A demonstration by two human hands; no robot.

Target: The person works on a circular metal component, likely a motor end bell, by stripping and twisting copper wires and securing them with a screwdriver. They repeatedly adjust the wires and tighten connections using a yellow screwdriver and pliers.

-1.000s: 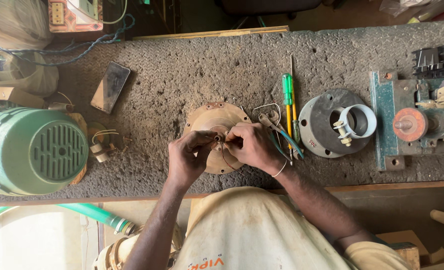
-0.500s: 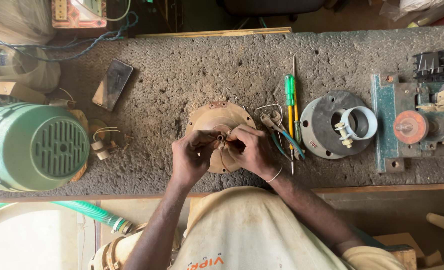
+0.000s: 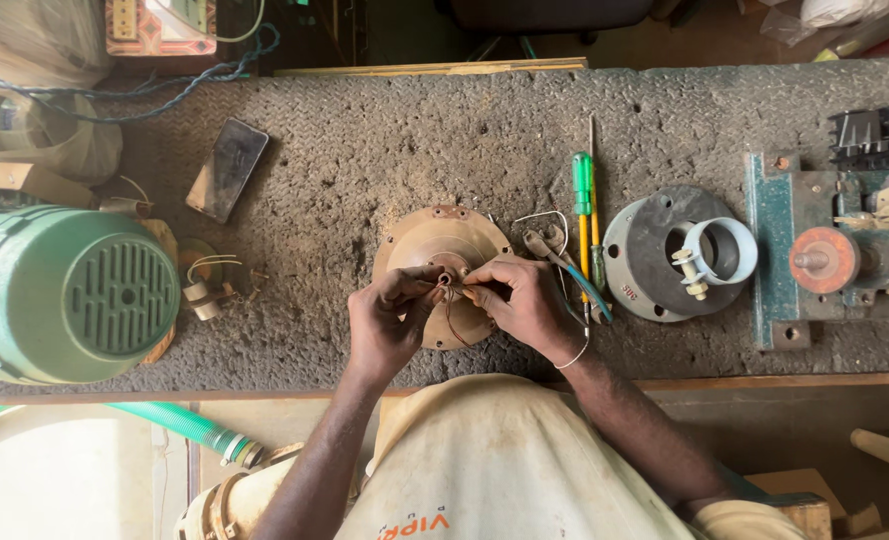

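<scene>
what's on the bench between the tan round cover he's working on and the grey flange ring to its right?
Head view: pliers, then a green-handled screwdriver and a thin yellow-handled one, lying between the tan cover and grey flange.

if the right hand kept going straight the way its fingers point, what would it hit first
The right hand points left, toward the centre of the round brown metal cover. It would likely meet the left hand fingertips almost at once; they look nearly touching, though depth is unclear.

Rough grey workbench [image 3: 384,150], phone [image 3: 227,168], green motor [image 3: 64,295] (left), screwdrivers [image 3: 584,215], tan disc [image 3: 444,250]
</scene>
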